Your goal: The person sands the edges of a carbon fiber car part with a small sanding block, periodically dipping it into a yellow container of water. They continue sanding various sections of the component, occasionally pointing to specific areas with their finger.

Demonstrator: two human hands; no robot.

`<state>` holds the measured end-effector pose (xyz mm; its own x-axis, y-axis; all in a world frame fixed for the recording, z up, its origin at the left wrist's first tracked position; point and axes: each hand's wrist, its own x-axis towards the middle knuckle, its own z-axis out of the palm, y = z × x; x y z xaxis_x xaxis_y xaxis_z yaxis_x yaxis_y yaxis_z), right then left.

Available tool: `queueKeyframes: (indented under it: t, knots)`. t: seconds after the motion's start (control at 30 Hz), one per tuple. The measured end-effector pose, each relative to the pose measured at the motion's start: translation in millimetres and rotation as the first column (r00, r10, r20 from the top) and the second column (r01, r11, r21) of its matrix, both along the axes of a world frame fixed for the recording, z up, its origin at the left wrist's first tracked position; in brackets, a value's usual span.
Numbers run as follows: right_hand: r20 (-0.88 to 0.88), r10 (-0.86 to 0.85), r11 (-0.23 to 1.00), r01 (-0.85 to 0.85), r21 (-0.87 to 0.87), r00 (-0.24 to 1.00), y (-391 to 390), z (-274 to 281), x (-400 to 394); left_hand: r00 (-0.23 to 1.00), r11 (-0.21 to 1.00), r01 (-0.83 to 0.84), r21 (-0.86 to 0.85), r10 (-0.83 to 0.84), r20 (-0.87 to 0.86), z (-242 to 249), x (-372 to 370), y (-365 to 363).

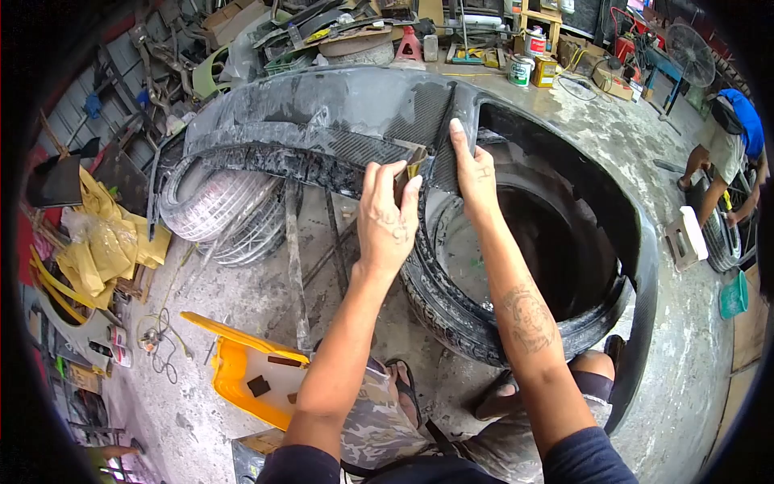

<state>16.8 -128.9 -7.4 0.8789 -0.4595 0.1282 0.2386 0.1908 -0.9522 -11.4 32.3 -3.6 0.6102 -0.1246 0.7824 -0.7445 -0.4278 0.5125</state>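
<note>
A large grey-black car bumper [363, 97] with carbon-fibre weave showing lies across the middle of the view, dusty along its near edge. My left hand [385, 222] is closed, pinching a folded brown piece of sandpaper [415, 165] between thumb and fingers, against the corner where the weave meets an upright strip. My right hand [480, 181] grips that strip beside the opening, thumb on top, the other fingers mostly hidden behind it. Beneath the bumper's right part is a tyre [451, 331]. Several dusty tyres [218, 210] lie under its left end.
At my knees, an open yellow case [234, 375] holds small dark pieces. Yellow sheeting [105, 242] and a cable [168, 343] lie left. Cans [521, 71] and a fan [691, 55] stand behind. At right, another person [730, 129] bends over a wheel, near a white stool [685, 238].
</note>
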Motion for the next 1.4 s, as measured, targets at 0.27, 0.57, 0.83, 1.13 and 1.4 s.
queueKeyframes:
  t: [0.27,0.57,0.83,1.13,1.4]
  knots:
    - [0.148,0.006,1.0,-0.005,-0.01,0.989,-1,-12,10,0.994,0.974,-0.043,0.221,0.02,0.104,1,10,-21]
    - [0.121,0.031,0.998,-0.036,0.044,0.992,0,0,1,0.997,0.962,-0.048,0.269,0.031,0.068,9,12,-21]
    - [0.17,0.054,0.995,-0.067,0.068,0.984,-1,-3,3,1.0,0.972,0.001,0.233,-0.002,0.004,22,23,-22]
    - [0.134,0.098,0.994,-0.105,0.043,0.986,-4,-10,8,0.997,0.916,-0.07,0.396,0.046,0.069,23,18,-9]
    - [0.194,0.024,0.999,-0.032,0.037,0.981,-1,-9,9,0.99,0.937,-0.045,0.345,-0.004,0.141,19,21,-29]
